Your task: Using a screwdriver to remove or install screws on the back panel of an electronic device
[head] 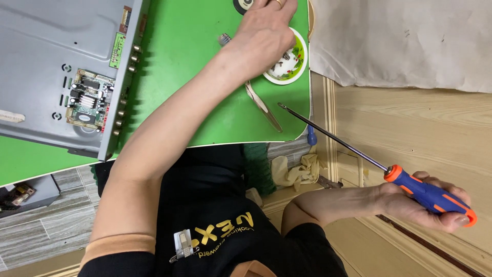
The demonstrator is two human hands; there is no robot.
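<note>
My left hand point(264, 36) reaches across the green table point(195, 61) and lies over the rim of a small white dish point(296, 65) with several dark screws in it. Its fingertips run out of the top of the frame, so any hold is hidden. A ring shows on one finger. My right hand point(410, 202) is low at the right, off the table, closed around the blue and orange handle of a long screwdriver point(433, 197). The thin shaft point(333, 138) points up and left, with its tip just over the table's corner.
Metal tweezers point(264, 106) lie beside the dish. A grey metal back panel point(46, 56) with an exposed circuit board point(87, 100) covers the table's left. A black round part point(245, 5) sits at the top edge. A pale sheet point(405, 41) lies on the wooden floor point(410, 123).
</note>
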